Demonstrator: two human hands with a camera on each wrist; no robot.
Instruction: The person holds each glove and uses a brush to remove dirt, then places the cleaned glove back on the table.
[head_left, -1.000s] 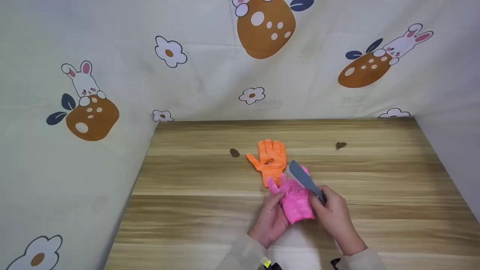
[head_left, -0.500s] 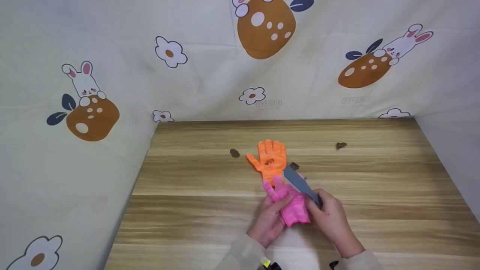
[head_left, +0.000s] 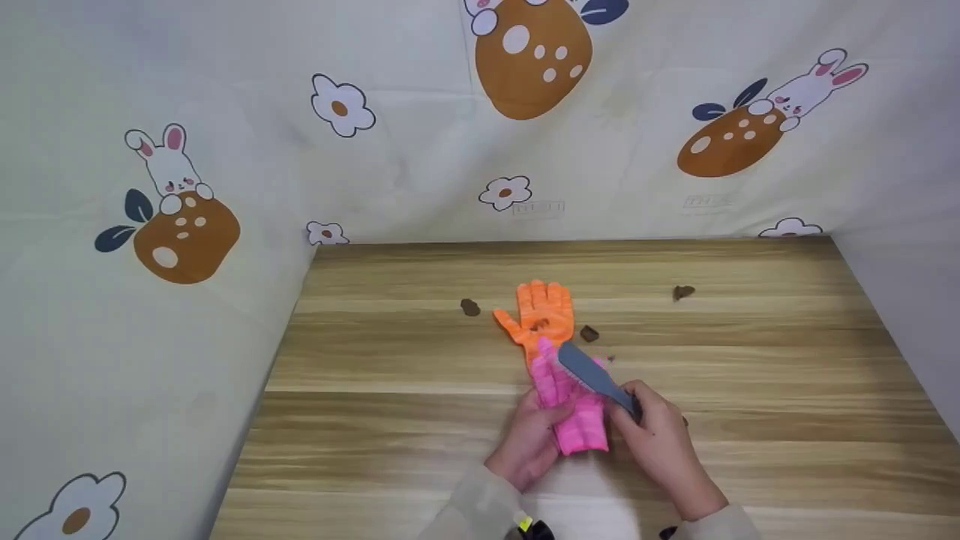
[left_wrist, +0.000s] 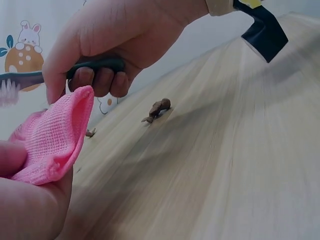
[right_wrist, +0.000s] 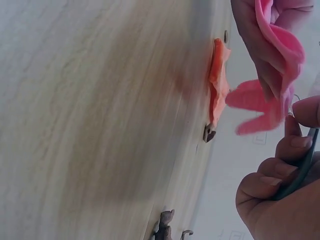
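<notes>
My left hand [head_left: 525,439] holds a pink knitted glove [head_left: 583,433] above the table, thumb across its palm. In the left wrist view the open cuff of the pink glove [left_wrist: 55,137] faces the camera. My right hand [head_left: 661,439] grips the handle of a blue-grey brush [head_left: 589,373], whose white bristles [left_wrist: 9,92] show in the left wrist view. In the head view the brush head overlaps the pink glove's fingers. Just beyond lies an orange glove [head_left: 551,304], palm marked with a brown smear, its lower part partly hidden by the pink glove.
Brown lumps lie on the wood-grain table [head_left: 360,420]: one left of the orange glove [head_left: 470,307], one to its right [head_left: 589,333], another toward the back right [head_left: 683,292]. Patterned cloth [head_left: 420,150] hangs behind the table and along its sides.
The pink glove has shifted left and turned in my left hand, and the brush has moved left and toward me over it. A brown lump beside the orange glove has come into view.
</notes>
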